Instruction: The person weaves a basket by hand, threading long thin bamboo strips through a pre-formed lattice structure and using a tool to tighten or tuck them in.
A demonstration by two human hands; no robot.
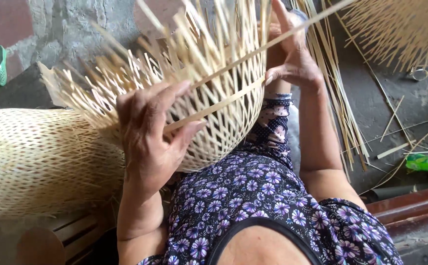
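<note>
- A finished pale woven bamboo basket [32, 162] lies at my far left.
- My left hand [147, 135] pinches a flat pale bamboo strip [233, 95] between thumb and fingers.
- The half-woven open-lattice bamboo basket [209, 98] rests on my lap.
- My right hand [292, 54] grips its far rim, fingers closed.
- Loose bamboo strips [336, 93] lie on the floor at right.

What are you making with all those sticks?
A person in a dark flowered dress is weaving an open-lattice basket of pale bamboo strips, held on their lap. The left hand pinches a long flat bamboo strip against the basket's side. The right hand grips the far rim. A finished pale woven basket lies at left, loose strips on the floor at right.
</note>
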